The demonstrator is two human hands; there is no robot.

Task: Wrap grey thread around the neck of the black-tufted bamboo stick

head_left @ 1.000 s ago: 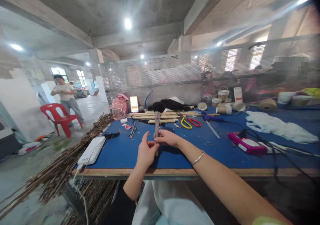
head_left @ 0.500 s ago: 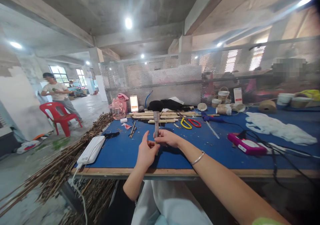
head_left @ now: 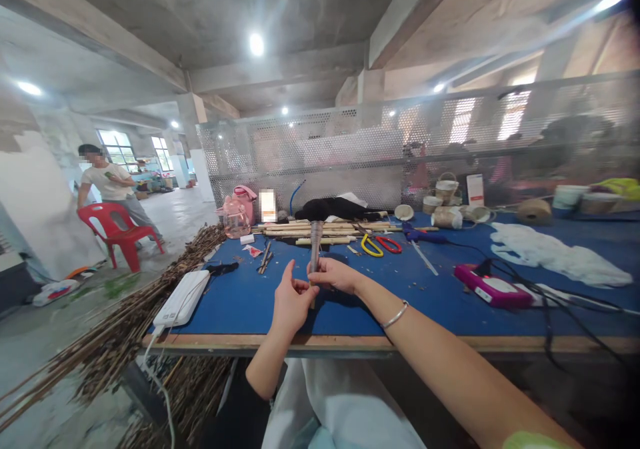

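Note:
A grey-brown stick [head_left: 315, 246], wider at its top end, points away from me over the blue table. It looks like wood or bark; its exact kind is unclear. My right hand [head_left: 336, 277] has thumb and fingers closed around its middle. At the near end, my left hand [head_left: 294, 302] pinches the lower part between thumb and fingers, with the index finger raised. A pale tip shows just below the fingers. Beyond the stick lie pale thin sticks [head_left: 330, 230] and a black cloth [head_left: 340, 208].
Yellow-and-red-handled scissors [head_left: 373, 245] and a blue glue gun [head_left: 424, 234] lie ahead on the right. A magenta box [head_left: 493, 288] with black cables sits farther right. At left are a white power bank [head_left: 183, 299] and piled twigs [head_left: 150, 302]. A person stands by a red chair [head_left: 117, 226].
The stick's top has turned and tilted slightly to the right. Both hands stay nearly in place. The person in the background has lowered one arm toward the red chair.

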